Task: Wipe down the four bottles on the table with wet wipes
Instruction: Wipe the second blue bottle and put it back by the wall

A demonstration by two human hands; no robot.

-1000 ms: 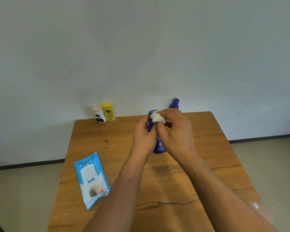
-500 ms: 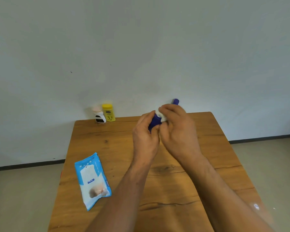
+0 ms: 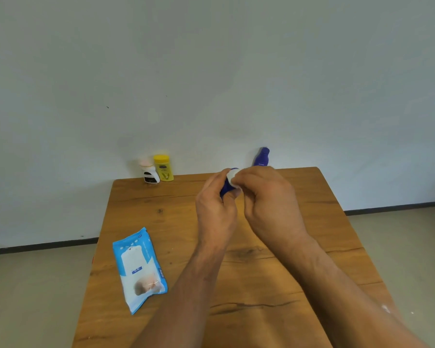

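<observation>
My left hand (image 3: 215, 209) grips a small dark blue bottle (image 3: 227, 187) above the middle of the wooden table (image 3: 161, 222); most of the bottle is hidden by my fingers. My right hand (image 3: 266, 197) presses a crumpled white wet wipe (image 3: 232, 175) against the bottle's top. A taller purple-blue bottle (image 3: 261, 156) stands at the far edge behind my right hand. A yellow bottle (image 3: 163, 168) and a small white bottle with a pink cap (image 3: 149, 170) stand side by side at the far left edge.
A blue and white pack of wet wipes (image 3: 138, 268) lies flat on the table's near left part. A pale wall rises right behind the table. Bare floor lies on both sides of the table.
The blue bottle has been tilted and turned deeper into my left hand, so its lower body is now hidden. My right hand with the wipe has shifted over the bottle's top.
</observation>
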